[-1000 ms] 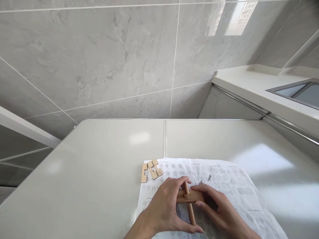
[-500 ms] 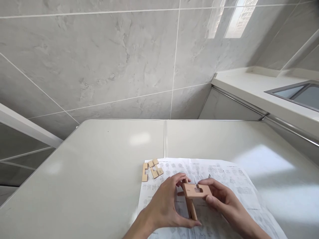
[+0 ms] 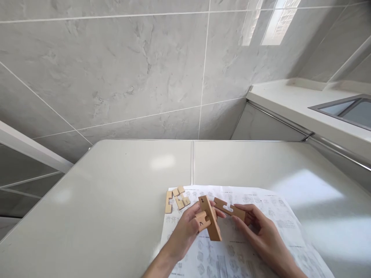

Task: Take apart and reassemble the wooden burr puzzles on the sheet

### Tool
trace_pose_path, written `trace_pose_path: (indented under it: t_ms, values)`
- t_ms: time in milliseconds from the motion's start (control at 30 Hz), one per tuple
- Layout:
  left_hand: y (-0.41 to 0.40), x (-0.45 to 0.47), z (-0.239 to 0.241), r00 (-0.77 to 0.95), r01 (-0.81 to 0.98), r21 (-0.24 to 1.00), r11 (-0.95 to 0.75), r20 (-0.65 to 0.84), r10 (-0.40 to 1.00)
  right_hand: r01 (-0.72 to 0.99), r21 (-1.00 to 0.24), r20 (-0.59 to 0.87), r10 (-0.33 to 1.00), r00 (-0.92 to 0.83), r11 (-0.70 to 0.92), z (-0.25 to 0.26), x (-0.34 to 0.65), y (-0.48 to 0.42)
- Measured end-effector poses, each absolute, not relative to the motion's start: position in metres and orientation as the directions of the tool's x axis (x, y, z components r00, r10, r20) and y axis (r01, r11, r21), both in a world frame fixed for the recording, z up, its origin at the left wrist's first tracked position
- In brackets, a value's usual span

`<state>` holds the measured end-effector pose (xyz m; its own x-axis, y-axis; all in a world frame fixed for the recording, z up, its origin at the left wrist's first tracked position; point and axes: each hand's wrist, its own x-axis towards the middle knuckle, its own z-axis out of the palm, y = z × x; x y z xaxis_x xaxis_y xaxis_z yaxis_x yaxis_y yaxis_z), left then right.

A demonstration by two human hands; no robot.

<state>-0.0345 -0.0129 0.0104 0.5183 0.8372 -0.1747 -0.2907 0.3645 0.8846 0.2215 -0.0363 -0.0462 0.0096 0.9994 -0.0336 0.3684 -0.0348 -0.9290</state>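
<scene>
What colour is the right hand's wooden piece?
The slotted piece is brown; best seen in the head view.

- table [image 3: 116, 200], pale and glossy; its top is crossed by a seam [image 3: 192, 162], and patches of light are reflected in it
- wall tiles [image 3: 130, 69], grey, veined, parted by white joints [image 3: 204, 58]
- counter [image 3: 290, 90], white, placed at the right; a grey-framed panel [image 3: 356, 113] is set into its top
- metal rail [image 3: 278, 118], mounted below the counter's edge
- white bar [image 3: 31, 148], slanted at the left

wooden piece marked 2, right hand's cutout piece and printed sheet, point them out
Wooden piece marked 2 [image 3: 212, 224], head view: face, lower half.
Cutout piece [image 3: 220, 204], head view: face, left of its opening.
Printed sheet [image 3: 285, 227], head view: right-hand part.
</scene>
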Motion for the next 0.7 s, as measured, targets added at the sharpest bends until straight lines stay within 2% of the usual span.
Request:
trace_pose_path:
  t_ms: [167,333,533,700]
  values:
    - [-0.016,-0.029,0.007,0.551,-0.419,0.787,0.453,-0.176,0.816,0.476,-0.879,0.014,1.0,0.003,0.011,-0.044,0.214,-0.041]
    - [-0.015,-0.029,-0.003,0.525,-0.471,0.729,0.496,-0.219,0.822,0.557,-0.829,0.026,0.999,-0.039,0.044,-0.044,0.21,-0.043]
    - [-0.013,-0.031,-0.007,0.536,-0.493,0.695,0.524,-0.232,0.812,0.647,-0.722,0.163,0.969,-0.187,0.246,-0.051,0.214,-0.037]
    - [-0.013,-0.027,-0.001,0.553,-0.53,0.661,0.531,-0.206,0.808,0.667,-0.665,0.256,0.941,-0.22,0.337,-0.055,0.216,-0.034]
